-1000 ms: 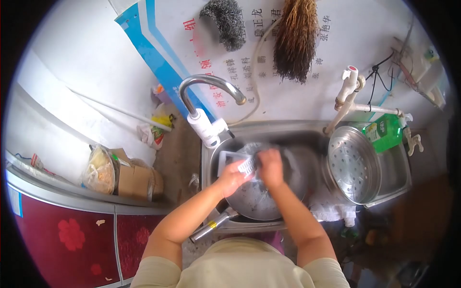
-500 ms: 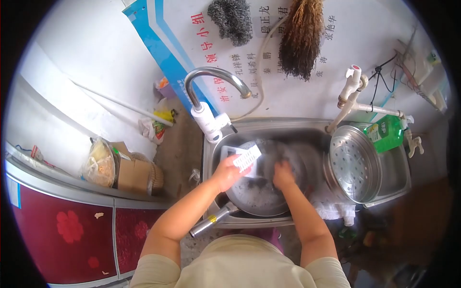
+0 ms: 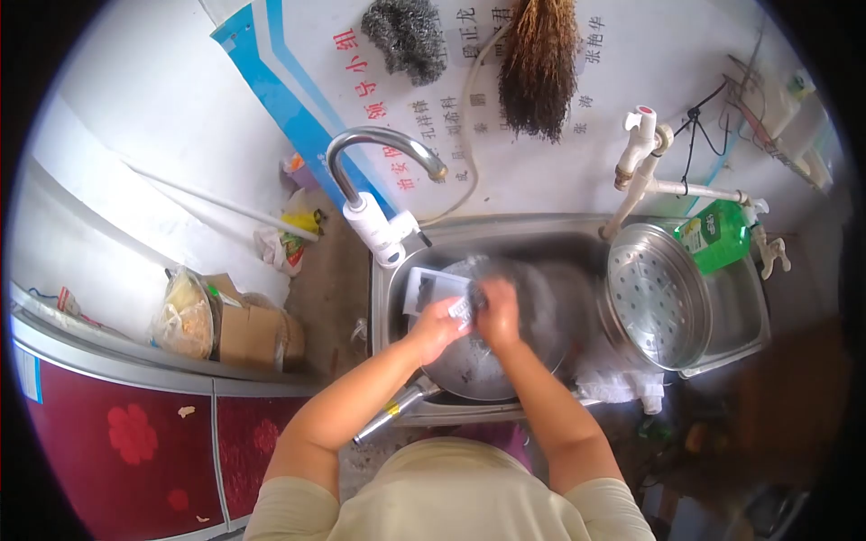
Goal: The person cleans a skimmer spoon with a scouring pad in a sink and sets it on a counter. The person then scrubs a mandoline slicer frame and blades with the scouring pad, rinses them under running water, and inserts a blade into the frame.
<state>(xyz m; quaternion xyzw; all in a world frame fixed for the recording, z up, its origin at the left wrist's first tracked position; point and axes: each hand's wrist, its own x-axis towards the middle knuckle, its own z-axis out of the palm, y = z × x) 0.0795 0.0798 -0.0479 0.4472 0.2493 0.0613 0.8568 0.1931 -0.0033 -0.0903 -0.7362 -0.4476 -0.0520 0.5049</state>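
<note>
My left hand (image 3: 437, 328) is closed on a small white slotted plastic piece (image 3: 461, 312) above a large pan (image 3: 478, 377) in the sink. My right hand (image 3: 499, 316), slightly blurred, presses a dark scouring pad (image 3: 475, 294) against that piece; its exact kind is partly hidden by the fingers. The pan holds greyish, sudsy water, and its metal handle (image 3: 394, 410) sticks out over the sink's front edge. Behind my left hand, a white rectangular plastic tray (image 3: 417, 287) rests at the pan's left side.
A curved faucet (image 3: 379, 135) rises behind the sink (image 3: 505, 224). To the right stand a perforated steamer pot (image 3: 654, 298) and a green detergent bottle (image 3: 717, 239). Steel wool (image 3: 404, 41) and a straw brush (image 3: 538, 72) hang on the wall. A cardboard box (image 3: 248, 335) is at left.
My right hand has come up out of the pan and moved left to meet the white piece. My left hand has lowered slightly. The whole view has shifted a little.
</note>
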